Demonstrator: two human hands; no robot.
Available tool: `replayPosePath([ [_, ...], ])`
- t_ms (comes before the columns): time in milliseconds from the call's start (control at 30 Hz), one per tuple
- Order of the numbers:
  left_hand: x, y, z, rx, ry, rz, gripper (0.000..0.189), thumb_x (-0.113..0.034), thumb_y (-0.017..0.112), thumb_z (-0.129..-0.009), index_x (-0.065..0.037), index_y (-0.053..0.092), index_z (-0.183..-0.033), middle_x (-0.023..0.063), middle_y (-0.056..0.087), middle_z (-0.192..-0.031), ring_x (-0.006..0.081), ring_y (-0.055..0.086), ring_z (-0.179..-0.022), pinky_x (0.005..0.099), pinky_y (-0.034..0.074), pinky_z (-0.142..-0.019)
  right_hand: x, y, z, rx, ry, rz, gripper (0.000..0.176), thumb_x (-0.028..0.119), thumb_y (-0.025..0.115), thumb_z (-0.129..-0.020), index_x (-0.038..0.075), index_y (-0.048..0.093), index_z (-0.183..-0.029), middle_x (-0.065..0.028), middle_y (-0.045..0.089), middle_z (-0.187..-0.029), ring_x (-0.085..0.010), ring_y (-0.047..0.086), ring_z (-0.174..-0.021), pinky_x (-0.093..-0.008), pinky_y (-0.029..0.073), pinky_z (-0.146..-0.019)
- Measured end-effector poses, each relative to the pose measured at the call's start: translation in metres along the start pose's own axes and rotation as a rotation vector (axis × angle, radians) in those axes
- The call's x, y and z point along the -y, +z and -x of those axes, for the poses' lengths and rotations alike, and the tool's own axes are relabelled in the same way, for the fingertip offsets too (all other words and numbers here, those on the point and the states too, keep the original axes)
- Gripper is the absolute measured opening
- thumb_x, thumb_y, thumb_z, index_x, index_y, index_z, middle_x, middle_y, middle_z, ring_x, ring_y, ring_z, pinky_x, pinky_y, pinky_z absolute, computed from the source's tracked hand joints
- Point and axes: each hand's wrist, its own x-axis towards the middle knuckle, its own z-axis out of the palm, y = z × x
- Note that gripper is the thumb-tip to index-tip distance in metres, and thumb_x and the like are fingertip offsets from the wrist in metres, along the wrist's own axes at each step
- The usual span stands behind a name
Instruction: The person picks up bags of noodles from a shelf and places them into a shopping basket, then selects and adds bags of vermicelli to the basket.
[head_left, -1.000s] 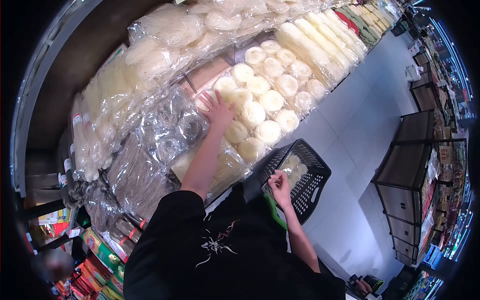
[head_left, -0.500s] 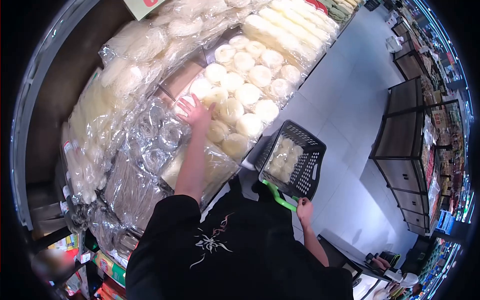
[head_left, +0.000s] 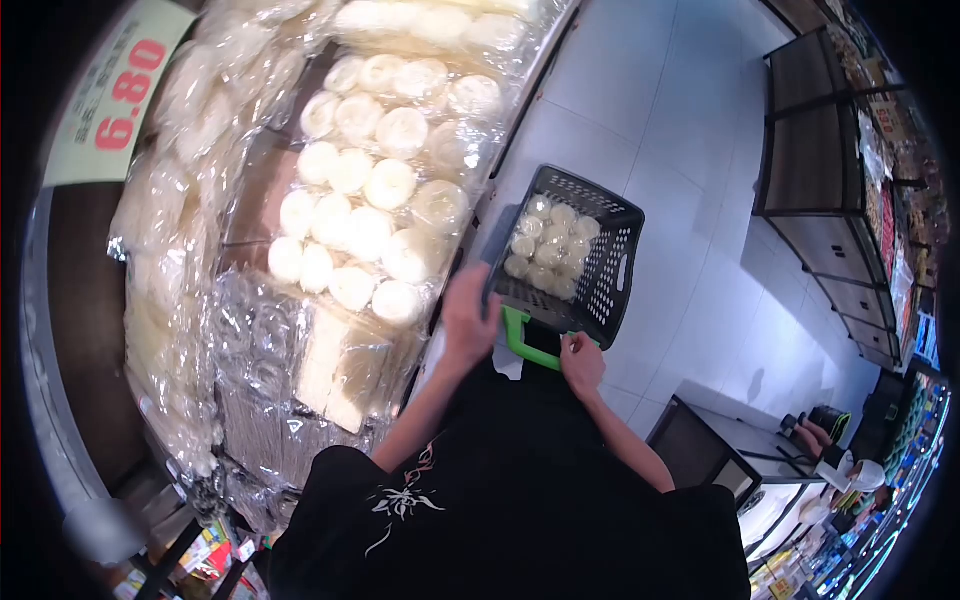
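My R hand [head_left: 583, 364] grips green handle [head_left: 530, 353]; L hand [head_left: 468, 318] blurred, can't tell how wide. Basket [head_left: 612, 268] w/ pale coils [head_left: 553, 246] blocks floor [head_left: 592, 120] ahead of both.

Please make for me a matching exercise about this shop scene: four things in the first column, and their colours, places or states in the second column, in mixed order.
Column A
1. Shopping basket body
2. Basket handle
3. Price sign
4. Right hand

Column B
a. Pale, with large red figures
b. Fingers at the basket handle
c. Dark, with many small holes
d. Bright green

Right pairs: 1-c, 2-d, 3-a, 4-b
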Motion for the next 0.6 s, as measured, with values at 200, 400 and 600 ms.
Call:
replayPosePath([
  [200,-0.041,0.104,0.061,0.442,-0.079,-0.01,0.034,-0.014,0.063,-0.074,-0.003,0.063,-0.106,0.0122,0.064,-0.09,0.0289,0.061,-0.087,0.0392,0.048,-0.081,-0.013,-0.014,-0.021,0.07,-0.02,-0.115,0.026,0.033,0.063,-0.082,0.009,0.06,-0.074,-0.0078,0.057,-0.057,-0.027,0.059,-0.056,-0.0401,0.043,-0.053],
  [400,-0.035,0.131,0.038,0.373,0.087,0.008,0.028,-0.004,0.059,-0.062,-0.004,0.067,-0.089,0.0106,0.063,-0.078,0.0283,0.062,-0.071,0.0356,0.051,-0.062,-0.01,-0.027,-0.044,0.046,-0.021,-0.083,0.022,0.029,0.065,-0.081,0.01,0.06,-0.072,-0.0052,0.054,-0.052,-0.0233,0.056,-0.048,-0.0369,0.041,-0.048],
  [600,-0.029,0.148,-0.002,0.385,0.025,0.004,0.026,-0.003,0.056,-0.057,-0.003,0.067,-0.081,0.011,0.062,-0.074,0.0283,0.063,-0.072,0.0386,0.054,-0.073,0.0,-0.043,-0.125,0.429,-0.052,-0.176,0.016,0.025,0.065,-0.079,0.01,0.061,-0.076,-0.0074,0.061,-0.061,-0.0272,0.063,-0.059,-0.0387,0.047,-0.054],
])
